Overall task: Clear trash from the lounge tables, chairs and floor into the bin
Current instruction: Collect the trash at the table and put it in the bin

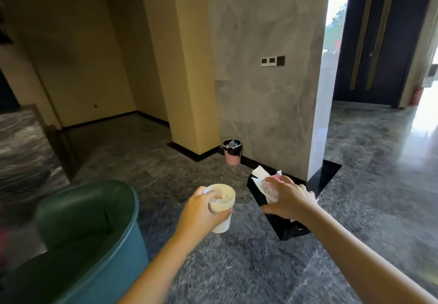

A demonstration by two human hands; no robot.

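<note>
My left hand point(201, 211) grips a white paper cup point(221, 205) with crumpled paper inside it, held upright in front of me. My right hand point(288, 199) holds a flat black box or tray point(279, 223) and presses white paper and a pink wrapper point(265, 182) onto its top. A small pink bin point(232, 152) with a black liner stands on the floor ahead, against the grey marble pillar, with some trash inside it.
A green-and-teal armchair point(90, 239) sits close at my lower left. A dark marble counter point(21, 152) runs along the left. The grey pillar point(267, 78) and a beige column point(187, 66) rise ahead. Dark stone floor point(237, 268) stretches toward the bin and a doorway at right.
</note>
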